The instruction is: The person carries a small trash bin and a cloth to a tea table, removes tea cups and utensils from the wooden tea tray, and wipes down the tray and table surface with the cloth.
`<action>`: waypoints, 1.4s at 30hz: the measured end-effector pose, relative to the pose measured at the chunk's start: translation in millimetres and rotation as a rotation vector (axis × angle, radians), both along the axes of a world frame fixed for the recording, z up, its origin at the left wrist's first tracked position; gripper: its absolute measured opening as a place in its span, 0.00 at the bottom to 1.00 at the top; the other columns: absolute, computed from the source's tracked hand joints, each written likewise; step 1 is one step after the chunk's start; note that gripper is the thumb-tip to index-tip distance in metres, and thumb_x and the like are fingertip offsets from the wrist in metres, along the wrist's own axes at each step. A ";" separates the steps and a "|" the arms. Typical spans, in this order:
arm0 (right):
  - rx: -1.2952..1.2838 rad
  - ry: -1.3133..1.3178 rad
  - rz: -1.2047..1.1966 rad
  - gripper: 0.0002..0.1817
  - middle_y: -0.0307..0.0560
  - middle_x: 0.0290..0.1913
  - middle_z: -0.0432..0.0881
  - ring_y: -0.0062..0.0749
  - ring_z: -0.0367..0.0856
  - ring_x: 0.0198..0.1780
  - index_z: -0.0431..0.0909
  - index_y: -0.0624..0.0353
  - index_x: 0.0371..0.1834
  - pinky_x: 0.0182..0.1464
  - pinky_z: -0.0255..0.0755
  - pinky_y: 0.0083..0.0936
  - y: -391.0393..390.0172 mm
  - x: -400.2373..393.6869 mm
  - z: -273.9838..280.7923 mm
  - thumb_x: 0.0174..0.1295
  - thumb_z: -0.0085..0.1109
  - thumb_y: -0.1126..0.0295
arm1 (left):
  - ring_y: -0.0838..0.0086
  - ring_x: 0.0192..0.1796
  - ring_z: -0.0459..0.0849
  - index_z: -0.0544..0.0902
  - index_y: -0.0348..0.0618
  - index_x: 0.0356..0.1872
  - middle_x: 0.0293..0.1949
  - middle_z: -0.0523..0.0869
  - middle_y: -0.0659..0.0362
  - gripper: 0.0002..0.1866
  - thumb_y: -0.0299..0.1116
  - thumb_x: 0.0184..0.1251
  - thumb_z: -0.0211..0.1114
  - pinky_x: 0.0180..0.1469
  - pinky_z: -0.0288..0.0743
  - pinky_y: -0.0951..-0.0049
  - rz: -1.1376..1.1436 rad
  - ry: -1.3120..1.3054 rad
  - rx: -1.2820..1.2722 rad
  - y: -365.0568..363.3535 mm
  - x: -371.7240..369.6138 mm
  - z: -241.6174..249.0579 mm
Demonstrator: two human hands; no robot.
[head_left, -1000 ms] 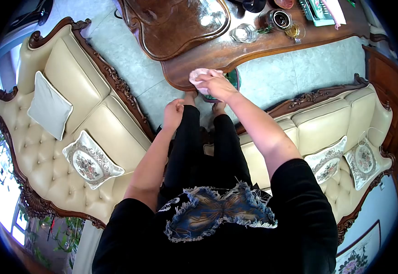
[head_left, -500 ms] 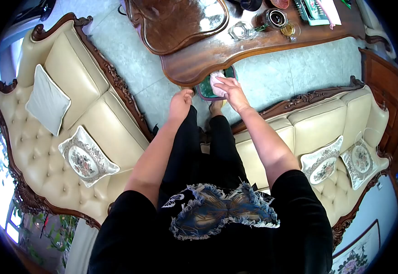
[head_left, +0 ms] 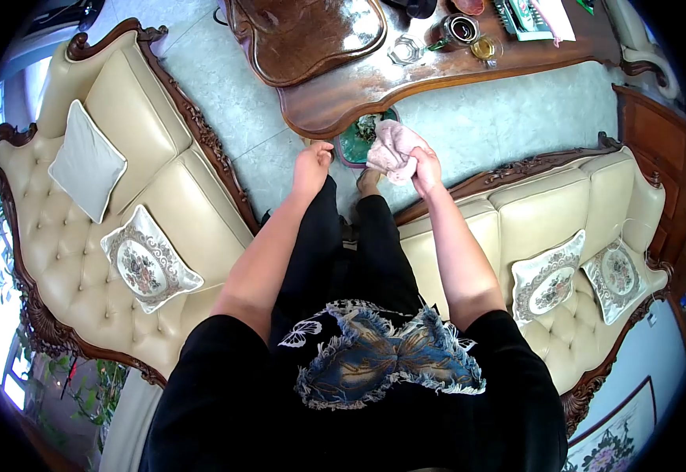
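A crumpled pale pink cloth (head_left: 393, 152) hangs from my right hand (head_left: 426, 168), whose fingers are closed on one end of it. Partly under the cloth and the table edge stands a green bin (head_left: 353, 147) with a purplish rim. Dark and whitish scraps show inside it. My left hand (head_left: 310, 169) is curled into a loose fist beside the table's rounded corner, with nothing visible in it. One bare foot (head_left: 369, 182) shows on the floor below the bin.
A dark wooden table (head_left: 319, 110) spans the top, bearing a clear glass (head_left: 406, 50), a dark mug (head_left: 461, 30) and a small cup of amber liquid (head_left: 484, 49). Cream sofas with carved frames stand left (head_left: 154, 181) and right (head_left: 532, 204), with cushions on them.
My right hand has drawn the cloth out from over the bin, toward me and to the right. The cloth is more spread, and the bin's contents now show. My left hand has barely moved.
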State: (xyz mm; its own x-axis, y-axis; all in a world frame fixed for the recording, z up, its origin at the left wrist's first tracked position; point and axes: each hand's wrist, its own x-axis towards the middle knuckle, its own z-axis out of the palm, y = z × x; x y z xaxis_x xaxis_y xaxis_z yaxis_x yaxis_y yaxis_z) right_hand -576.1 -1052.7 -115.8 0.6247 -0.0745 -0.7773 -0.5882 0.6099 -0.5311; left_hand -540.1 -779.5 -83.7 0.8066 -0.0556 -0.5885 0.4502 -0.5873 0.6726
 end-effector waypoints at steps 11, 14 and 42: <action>0.430 0.052 -0.138 0.32 0.57 0.66 0.78 0.50 0.79 0.66 0.68 0.65 0.72 0.71 0.72 0.45 -36.9 -35.0 103.4 0.60 0.52 0.75 | 0.74 0.40 0.85 0.92 0.43 0.43 0.38 0.88 0.59 0.08 0.29 0.65 0.73 0.47 0.79 0.73 -0.047 -0.201 -0.220 -38.0 22.9 86.2; 0.423 -0.006 -0.164 0.31 0.57 0.66 0.78 0.49 0.79 0.66 0.68 0.65 0.71 0.71 0.72 0.45 -37.6 -38.9 117.3 0.62 0.54 0.74 | 0.73 0.40 0.83 0.93 0.45 0.39 0.34 0.87 0.60 0.07 0.30 0.59 0.76 0.47 0.76 0.71 -0.117 -0.313 -0.238 -55.6 24.6 114.8; 0.199 -0.091 -0.271 0.30 0.57 0.66 0.78 0.46 0.79 0.66 0.67 0.70 0.72 0.71 0.73 0.39 -23.2 -41.0 127.8 0.64 0.48 0.79 | 0.83 0.32 0.84 0.92 0.33 0.37 0.33 0.91 0.61 0.06 0.26 0.62 0.76 0.38 0.79 0.80 0.301 0.109 -0.553 -126.0 13.7 106.9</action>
State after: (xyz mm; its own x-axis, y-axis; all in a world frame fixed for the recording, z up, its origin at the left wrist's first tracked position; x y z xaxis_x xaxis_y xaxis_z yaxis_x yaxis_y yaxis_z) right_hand -617.0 -1075.8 11.9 0.6705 -0.0995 -0.7353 -0.3465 0.8343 -0.4288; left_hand -526.4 -905.5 23.2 0.7711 -0.1552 -0.6175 0.6246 -0.0034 0.7809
